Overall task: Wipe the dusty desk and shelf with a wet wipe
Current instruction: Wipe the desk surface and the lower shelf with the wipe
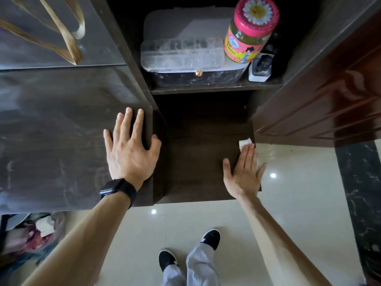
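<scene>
- My left grip [129, 149] is lying flat on the dark counter [61, 131], fingers straight and spread, holding nothing; the thumb is sitting right at the counter's right edge.
- A black watch [116, 188] is sitting on that wrist.
- My right grip [244, 172] is pressing down on the wet wipe [245, 142] with straight fingers held close together, none of them curling round it.
- The wet wipe is lying on the lower shelf [195, 153], right at its right edge; a white corner is peeking out past my fingertips and the rest is hiding under them.
- The counter is showing pale, dusty smears across its top.
- Higher up, the upper shelf [206, 88] is carrying a clear plastic box [181, 52], with a pink-lidded jar [251, 32] just to its right.
- A brown wooden door [319, 104] is standing just right of both shelves.
- Below, my black shoes [210, 238] are standing on the pale tiled floor [299, 203].
</scene>
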Available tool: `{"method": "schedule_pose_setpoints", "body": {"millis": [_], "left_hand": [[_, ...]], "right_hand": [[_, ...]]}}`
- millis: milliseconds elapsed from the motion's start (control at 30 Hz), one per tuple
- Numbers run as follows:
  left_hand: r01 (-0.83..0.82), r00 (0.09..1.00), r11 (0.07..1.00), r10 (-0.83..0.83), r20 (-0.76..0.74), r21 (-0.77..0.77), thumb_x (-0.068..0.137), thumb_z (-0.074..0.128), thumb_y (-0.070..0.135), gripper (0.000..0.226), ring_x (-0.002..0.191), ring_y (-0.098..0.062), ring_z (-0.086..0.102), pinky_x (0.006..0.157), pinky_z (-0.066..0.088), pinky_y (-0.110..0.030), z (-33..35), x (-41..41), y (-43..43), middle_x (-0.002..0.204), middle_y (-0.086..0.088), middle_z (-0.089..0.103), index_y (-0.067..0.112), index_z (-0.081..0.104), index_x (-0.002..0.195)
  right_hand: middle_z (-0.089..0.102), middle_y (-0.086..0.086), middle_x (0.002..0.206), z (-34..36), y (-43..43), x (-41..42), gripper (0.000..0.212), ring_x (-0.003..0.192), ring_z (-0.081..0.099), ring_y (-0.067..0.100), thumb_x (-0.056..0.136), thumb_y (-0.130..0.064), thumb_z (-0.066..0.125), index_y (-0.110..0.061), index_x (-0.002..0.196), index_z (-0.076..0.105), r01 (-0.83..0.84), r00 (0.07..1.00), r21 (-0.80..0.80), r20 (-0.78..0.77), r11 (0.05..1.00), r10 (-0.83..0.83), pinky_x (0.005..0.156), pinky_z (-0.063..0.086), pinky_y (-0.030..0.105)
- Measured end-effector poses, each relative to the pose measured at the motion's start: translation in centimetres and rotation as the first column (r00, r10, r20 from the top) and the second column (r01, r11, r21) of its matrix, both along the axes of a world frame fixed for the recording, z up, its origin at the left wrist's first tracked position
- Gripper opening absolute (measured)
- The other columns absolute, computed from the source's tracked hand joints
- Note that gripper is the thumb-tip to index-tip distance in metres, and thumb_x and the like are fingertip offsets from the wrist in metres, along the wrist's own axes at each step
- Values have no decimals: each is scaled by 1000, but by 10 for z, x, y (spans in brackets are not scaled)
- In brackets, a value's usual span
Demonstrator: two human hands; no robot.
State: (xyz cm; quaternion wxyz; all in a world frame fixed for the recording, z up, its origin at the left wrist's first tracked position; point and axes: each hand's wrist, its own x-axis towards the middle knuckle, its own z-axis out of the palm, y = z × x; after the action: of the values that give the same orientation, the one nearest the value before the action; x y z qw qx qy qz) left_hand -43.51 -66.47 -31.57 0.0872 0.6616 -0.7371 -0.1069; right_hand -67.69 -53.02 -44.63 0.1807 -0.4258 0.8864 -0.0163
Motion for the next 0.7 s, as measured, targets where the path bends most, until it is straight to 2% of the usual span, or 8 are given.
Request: {"method": "schedule_pose_setpoints", "body": {"millis": [67, 133, 233, 367, 433, 533, 633, 700], "left_hand": [[-4, 1000, 1000, 4, -6, 2, 95, 49, 46, 68, 154, -18, 7, 124, 5, -51, -1, 0, 0, 166, 2, 18, 29, 26, 156], [-7, 1000, 1000, 7, -9, -5, 95, 49, 46, 68, 154, -17, 8, 124, 5, -51, -1, 0, 1, 166, 2, 18, 29, 26, 156], [-4, 1000, 1000, 4, -16, -9, 95, 50, 45, 67, 154, -18, 9, 124, 7, -52, -2, 1, 2, 166, 2, 19, 29, 26, 156], [2, 1000, 1000, -2, -31, -10, 96, 51, 45, 66, 153, -18, 9, 124, 7, -53, -1, 2, 2, 165, 1, 19, 29, 27, 156], [-1, 1000, 1000, 1, -31, -17, 96, 51, 44, 66, 153, -18, 9, 124, 7, -53, -2, 1, 2, 165, 1, 20, 29, 27, 156], [-6, 999, 1000, 5, -36, -22, 95, 52, 44, 66, 153, -18, 10, 124, 7, -52, -2, 0, 0, 165, 2, 20, 29, 28, 156], [-7, 1000, 1000, 7, -30, -20, 95, 50, 46, 67, 153, -17, 9, 124, 6, -52, -4, 0, 0, 165, 2, 19, 30, 28, 156], [-13, 1000, 1000, 12, -25, -18, 95, 50, 46, 67, 153, -17, 9, 124, 6, -51, -4, 1, 1, 165, 3, 19, 30, 27, 156]], "right_hand": [[-13, 6, 165, 2, -15, 28, 80, 152, -13, 19, 98, -62, 10, -12, 156, -11, -16, 999, -23, 36, 1000, 17, 122, 1, 56], [-11, 7, 165, 4, -7, 75, 77, 152, -13, 20, 100, -57, 15, -10, 157, -7, -226, 971, -62, 69, 972, 230, 122, -1, 55], [3, 4, 166, 4, 20, 135, 70, 153, -4, 17, 102, -49, 27, -10, 158, 8, -472, 863, -151, 125, 869, 490, 121, 8, 54], [8, -1, 166, 4, 21, 111, 64, 153, 0, 11, 104, -48, 28, -14, 158, 15, -599, 778, -163, 116, 784, 618, 120, 16, 54], [2, -3, 166, 2, 7, 73, 66, 152, -5, 11, 104, -50, 24, -16, 158, 9, -551, 824, -119, 83, 826, 561, 122, 7, 55], [-12, -4, 165, 0, -30, 12, 69, 151, -15, 12, 101, -52, 14, -17, 157, -7, -349, 937, -23, 19, 937, 350, 122, -5, 53], [-20, -3, 164, 2, -51, -27, 69, 150, -19, 13, 100, -55, 5, -18, 155, -14, -182, 983, 12, 31, 983, 182, 122, -7, 51], [-20, -2, 164, 2, -46, -31, 70, 150, -20, 13, 101, -56, 6, -17, 156, -14, -87, 994, -5, 60, 996, 87, 123, -4, 50]]}}
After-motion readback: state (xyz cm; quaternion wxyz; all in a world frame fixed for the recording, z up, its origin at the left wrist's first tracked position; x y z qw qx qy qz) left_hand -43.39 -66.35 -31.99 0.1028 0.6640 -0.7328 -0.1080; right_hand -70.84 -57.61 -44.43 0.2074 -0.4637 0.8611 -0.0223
